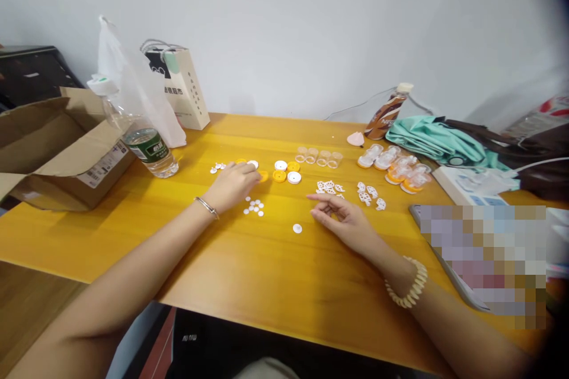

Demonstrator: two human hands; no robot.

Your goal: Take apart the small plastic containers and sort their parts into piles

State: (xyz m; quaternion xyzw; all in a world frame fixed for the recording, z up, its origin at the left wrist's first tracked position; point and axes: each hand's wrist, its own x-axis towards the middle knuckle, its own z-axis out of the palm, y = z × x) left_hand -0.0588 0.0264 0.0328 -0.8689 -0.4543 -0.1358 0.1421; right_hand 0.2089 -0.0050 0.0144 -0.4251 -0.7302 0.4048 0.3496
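Observation:
My left hand (237, 185) reaches over a group of round plastic pieces, its fingers bent down and closed at a yellow round cap (264, 176). Beyond it, another yellow cap (240, 161) and a white cap (253, 164) are partly covered. To its right lie yellow and white caps (294, 177) in a small cluster. Small white discs (253, 206) are spread just below my left hand. My right hand (344, 222) hovers with fingers loosely bent and apart, holding nothing. Near it are white openwork pieces (329, 187) and a single white disc (297, 228).
Clear cups (323, 158) stand in a row at the back. Clear-and-orange assembled pieces (402, 172) sit at right, near a brown drink bottle (386, 112) and a tablet (444, 266). On the left are a water bottle (151, 148) and an open cardboard box (84, 174).

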